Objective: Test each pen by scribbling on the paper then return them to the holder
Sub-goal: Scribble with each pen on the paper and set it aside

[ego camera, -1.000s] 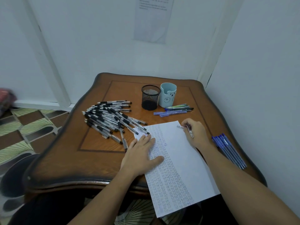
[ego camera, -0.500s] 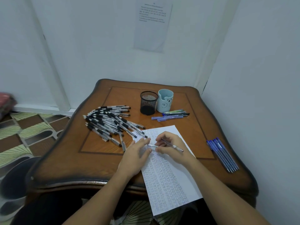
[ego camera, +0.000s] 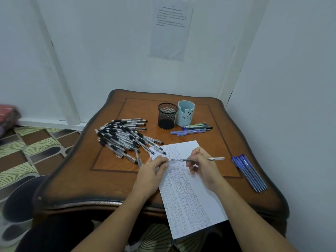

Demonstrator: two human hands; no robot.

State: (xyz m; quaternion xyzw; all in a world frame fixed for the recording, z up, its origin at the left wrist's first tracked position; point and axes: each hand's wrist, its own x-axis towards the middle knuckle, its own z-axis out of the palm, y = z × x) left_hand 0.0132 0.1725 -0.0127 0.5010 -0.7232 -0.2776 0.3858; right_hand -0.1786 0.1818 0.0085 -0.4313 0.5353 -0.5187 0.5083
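Note:
A white paper [ego camera: 189,195] covered in scribbles lies on the wooden table [ego camera: 112,171] and hangs over its near edge. Above the paper's top part my right hand [ego camera: 203,166] grips a clear pen [ego camera: 214,158], its tip pointing left. My left hand [ego camera: 151,170] pinches the pen's cap [ego camera: 171,160] just left of that tip; cap and tip are a small gap apart. A black mesh holder [ego camera: 167,115] and a light blue bear holder [ego camera: 185,113] stand at the back of the table.
A big pile of clear black-grip pens [ego camera: 125,139] lies left of the paper. A few coloured pens [ego camera: 192,129] lie in front of the holders. A row of blue pens [ego camera: 249,171] lies at the right edge by the wall.
My right hand came back from the paper's top right corner toward the middle. My left hand lifted off the paper and took the cap; the pen tip now points at the cap.

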